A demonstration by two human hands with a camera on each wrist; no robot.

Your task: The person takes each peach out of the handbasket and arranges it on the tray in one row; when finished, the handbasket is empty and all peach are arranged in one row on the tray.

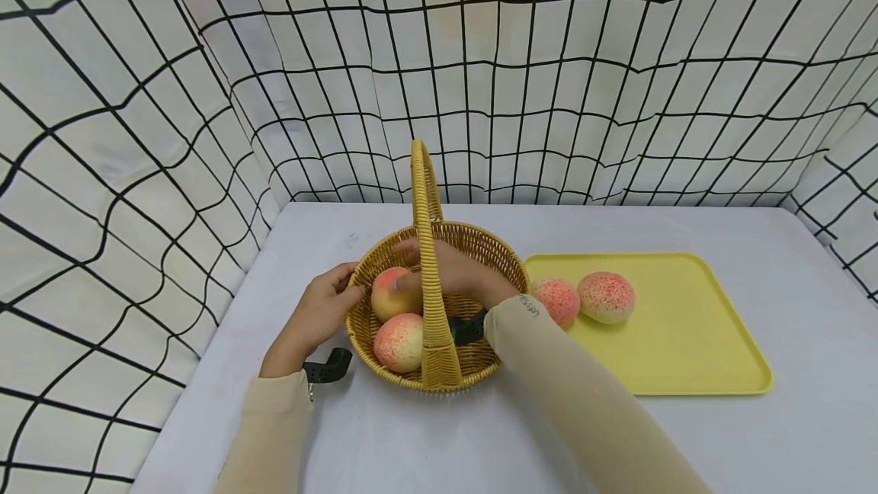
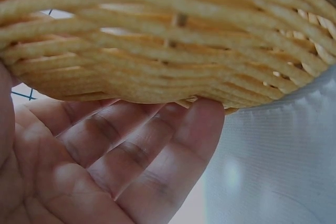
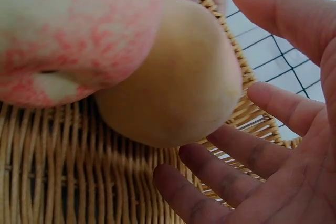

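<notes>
A wicker basket (image 1: pixel 504 246) with a tall arched handle stands on the table, two peaches in its left half. One peach (image 1: pixel 391 294) is yellow-orange; the other peach (image 1: pixel 399 343), nearer the front, is pale with pink speckles. My left hand (image 1: pixel 315 315) grips the basket's left rim, thumb at the top and fingers along the outer weave. Reaching in beneath the handle, my right hand (image 1: pixel 453 269) is beside the yellow-orange peach. In the right wrist view its fingers (image 3: pixel 231 153) are spread, tips right at that peach (image 3: pixel 178 77), not curled round it.
A yellow tray (image 1: pixel 679 326) lies right of the basket. On its left part sit two pink-speckled peaches, the left peach (image 1: pixel 557 302) partly behind my right sleeve and the other peach (image 1: pixel 607 297) beside it. White walls with black netting (image 1: pixel 514 97) stand behind and at both sides.
</notes>
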